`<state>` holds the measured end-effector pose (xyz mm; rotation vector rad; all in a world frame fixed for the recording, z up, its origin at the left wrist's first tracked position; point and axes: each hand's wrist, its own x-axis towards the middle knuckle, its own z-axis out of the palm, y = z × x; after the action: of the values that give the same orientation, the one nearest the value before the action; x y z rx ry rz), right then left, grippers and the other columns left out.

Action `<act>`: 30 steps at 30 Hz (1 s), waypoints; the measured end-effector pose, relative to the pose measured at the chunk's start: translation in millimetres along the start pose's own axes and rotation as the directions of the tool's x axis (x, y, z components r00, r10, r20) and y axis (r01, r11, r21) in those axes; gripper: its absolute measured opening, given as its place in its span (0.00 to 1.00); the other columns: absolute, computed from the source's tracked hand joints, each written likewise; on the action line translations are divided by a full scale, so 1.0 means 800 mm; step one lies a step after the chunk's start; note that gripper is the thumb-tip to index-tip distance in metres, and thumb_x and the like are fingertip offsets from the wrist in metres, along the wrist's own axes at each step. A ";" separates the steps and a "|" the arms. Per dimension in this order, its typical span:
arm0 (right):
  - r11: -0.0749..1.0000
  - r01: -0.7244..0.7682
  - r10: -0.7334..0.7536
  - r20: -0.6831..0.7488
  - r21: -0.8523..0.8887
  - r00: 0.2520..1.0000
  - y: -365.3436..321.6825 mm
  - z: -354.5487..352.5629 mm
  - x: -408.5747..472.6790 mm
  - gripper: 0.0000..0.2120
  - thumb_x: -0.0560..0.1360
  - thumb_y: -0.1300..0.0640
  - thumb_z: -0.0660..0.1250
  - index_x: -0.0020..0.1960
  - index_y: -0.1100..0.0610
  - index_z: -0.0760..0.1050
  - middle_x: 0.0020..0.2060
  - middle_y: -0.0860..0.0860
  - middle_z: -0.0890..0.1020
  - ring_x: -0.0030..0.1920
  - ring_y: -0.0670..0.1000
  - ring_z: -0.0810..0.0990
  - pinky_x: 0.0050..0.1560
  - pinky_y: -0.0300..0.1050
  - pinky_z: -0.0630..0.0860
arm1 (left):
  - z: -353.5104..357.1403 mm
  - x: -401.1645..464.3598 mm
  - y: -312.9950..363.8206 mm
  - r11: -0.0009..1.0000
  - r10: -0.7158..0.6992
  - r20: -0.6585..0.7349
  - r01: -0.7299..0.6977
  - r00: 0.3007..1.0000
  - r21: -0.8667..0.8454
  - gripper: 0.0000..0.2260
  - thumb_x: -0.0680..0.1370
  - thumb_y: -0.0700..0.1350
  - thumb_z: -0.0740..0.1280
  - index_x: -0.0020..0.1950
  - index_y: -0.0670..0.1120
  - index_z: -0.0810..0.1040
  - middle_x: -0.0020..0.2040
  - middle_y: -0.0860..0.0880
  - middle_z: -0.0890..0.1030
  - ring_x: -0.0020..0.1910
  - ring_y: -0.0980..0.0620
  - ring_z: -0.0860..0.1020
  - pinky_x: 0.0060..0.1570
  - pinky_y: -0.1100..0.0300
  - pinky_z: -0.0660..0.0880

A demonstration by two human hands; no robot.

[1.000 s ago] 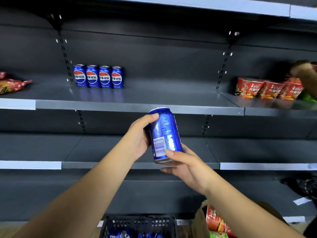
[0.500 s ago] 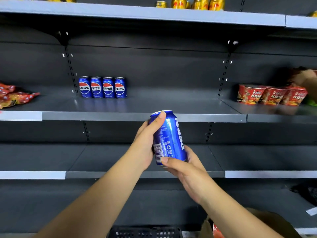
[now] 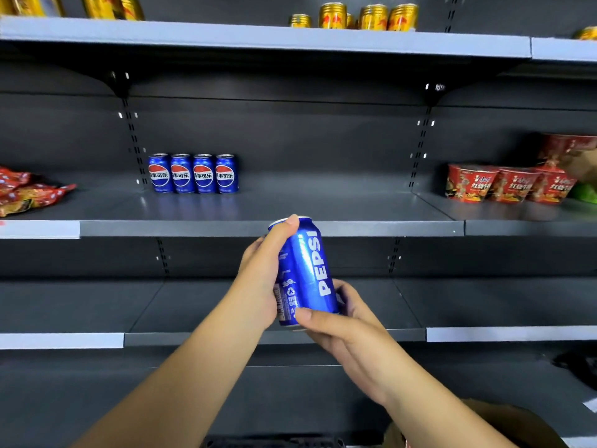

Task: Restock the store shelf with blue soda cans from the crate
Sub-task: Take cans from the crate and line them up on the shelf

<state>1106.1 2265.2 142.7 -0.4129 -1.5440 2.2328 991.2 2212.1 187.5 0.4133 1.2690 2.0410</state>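
Four blue Pepsi cans [image 3: 193,173] stand in a row at back left of the middle shelf [image 3: 271,227]; most of it is bare. Left hand [image 3: 262,279] & right hand [image 3: 342,328] both grip a fifth Pepsi can [image 3: 307,273], upright, just below the shelf edge, not yet placed.

Gold cans [image 3: 368,16] stood on the top shelf, red noodle cups [image 3: 507,185] sat at the far right of the middle level, and red snack packets [image 3: 29,194] lay at its far left.
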 end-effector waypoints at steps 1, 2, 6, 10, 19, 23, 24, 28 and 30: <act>0.999 -0.010 0.009 0.026 0.043 1.000 0.001 0.000 -0.001 0.30 0.57 0.61 0.75 0.58 0.58 0.71 0.49 0.53 0.84 0.47 0.51 0.83 0.51 0.42 0.79 | 0.000 -0.001 0.003 0.999 -0.033 0.040 0.034 0.999 -0.014 0.24 0.60 0.55 0.73 0.50 0.42 0.79 0.38 0.44 0.82 0.34 0.46 0.81 0.35 0.54 0.78; 0.997 -0.026 0.022 0.057 0.076 0.998 0.002 0.001 -0.002 0.32 0.56 0.59 0.76 0.59 0.59 0.71 0.51 0.55 0.83 0.49 0.54 0.83 0.53 0.44 0.79 | -0.001 -0.002 0.006 0.998 -0.060 0.080 0.062 0.995 -0.030 0.24 0.57 0.56 0.72 0.47 0.42 0.80 0.38 0.43 0.82 0.34 0.46 0.80 0.37 0.54 0.78; 0.993 0.004 -0.014 0.086 0.119 0.996 0.008 0.007 -0.004 0.37 0.54 0.59 0.76 0.62 0.60 0.70 0.54 0.62 0.81 0.51 0.62 0.81 0.57 0.52 0.78 | 0.000 -0.010 0.010 0.996 -0.076 0.169 0.084 0.983 -0.037 0.26 0.56 0.57 0.71 0.48 0.43 0.80 0.42 0.42 0.82 0.37 0.46 0.80 0.40 0.55 0.79; 0.993 0.096 -0.094 -0.035 0.072 0.995 0.006 0.014 -0.004 0.35 0.52 0.57 0.77 0.58 0.56 0.73 0.49 0.57 0.84 0.48 0.56 0.83 0.54 0.49 0.79 | 0.002 -0.011 0.008 0.999 -0.014 0.133 0.010 0.991 0.030 0.31 0.56 0.62 0.74 0.51 0.43 0.79 0.44 0.44 0.84 0.40 0.47 0.82 0.44 0.52 0.80; 0.916 0.165 -0.235 -0.158 -0.365 0.959 -0.008 0.022 -0.016 0.32 0.62 0.63 0.80 0.57 0.46 0.66 0.49 0.44 0.82 0.45 0.44 0.82 0.46 0.37 0.78 | 0.021 -0.019 0.007 0.998 0.066 0.006 -0.066 0.998 -0.023 0.25 0.59 0.54 0.75 0.51 0.43 0.79 0.38 0.44 0.82 0.32 0.48 0.81 0.34 0.55 0.79; 0.984 0.125 -0.134 -0.065 -0.127 0.989 -0.015 0.008 -0.018 0.37 0.53 0.52 0.78 0.60 0.51 0.68 0.45 0.42 0.84 0.46 0.43 0.82 0.50 0.38 0.76 | 0.016 -0.021 0.014 0.994 0.107 0.083 -0.104 0.991 -0.044 0.16 0.60 0.54 0.72 0.43 0.47 0.81 0.36 0.46 0.82 0.32 0.49 0.80 0.37 0.55 0.79; 0.993 0.100 -0.101 -0.019 -0.057 0.995 -0.016 0.005 -0.018 0.40 0.51 0.52 0.79 0.61 0.53 0.69 0.48 0.46 0.85 0.48 0.45 0.82 0.51 0.39 0.77 | 0.016 -0.023 0.015 0.994 0.106 0.116 -0.102 0.988 -0.040 0.16 0.60 0.55 0.71 0.42 0.47 0.81 0.35 0.46 0.81 0.33 0.49 0.80 0.39 0.55 0.80; 0.998 0.061 -0.063 0.058 0.030 0.996 -0.015 0.002 -0.020 0.43 0.48 0.53 0.83 0.60 0.59 0.73 0.53 0.57 0.83 0.52 0.58 0.82 0.54 0.47 0.79 | 0.017 -0.027 0.017 0.995 0.103 0.185 -0.101 0.977 -0.018 0.10 0.62 0.55 0.70 0.37 0.50 0.83 0.35 0.47 0.82 0.33 0.50 0.80 0.42 0.54 0.78; 0.995 0.094 -0.094 0.009 0.030 0.996 -0.012 0.003 -0.020 0.42 0.48 0.53 0.81 0.60 0.59 0.73 0.52 0.58 0.83 0.51 0.59 0.82 0.56 0.51 0.79 | 0.018 -0.029 0.015 0.995 0.091 0.158 -0.096 0.983 0.026 0.15 0.62 0.57 0.73 0.43 0.49 0.83 0.39 0.47 0.83 0.38 0.49 0.82 0.46 0.52 0.79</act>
<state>1120.4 2258.9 153.2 -0.3144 -1.5014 2.1865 1012.0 2202.1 206.6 0.6477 1.2100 2.0228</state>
